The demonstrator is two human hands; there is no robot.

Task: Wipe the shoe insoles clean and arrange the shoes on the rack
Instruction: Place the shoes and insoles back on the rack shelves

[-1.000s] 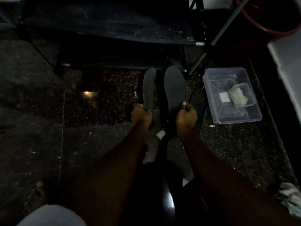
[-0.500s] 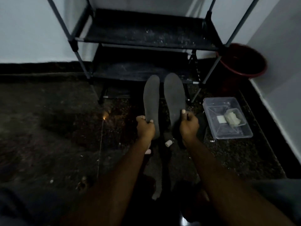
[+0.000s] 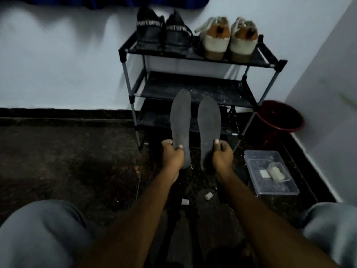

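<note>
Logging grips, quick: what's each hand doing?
Left hand: grips the left insole.
Right hand: grips the right insole.

Red bucket (image 3: 278, 117) far right, against the wall. Clear tub (image 3: 259, 152) nearer, right. Two small white caps (image 3: 208, 196) on dark floor (image 3: 77, 161).

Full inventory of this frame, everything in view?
rack: 1, black, against wall
black shoes: 2, black, top shelf left
beige shoes: 2, beige, top shelf right
bucket: 1, red, floor right of rack
box: 1, clear, floor at right
cloth: 1, pale, in box
white bits: 2, white, floor between forearms
insoles: 2, grey, one in each hand
left hand: 1, grips one insole
right hand: 1, grips other insole
</note>
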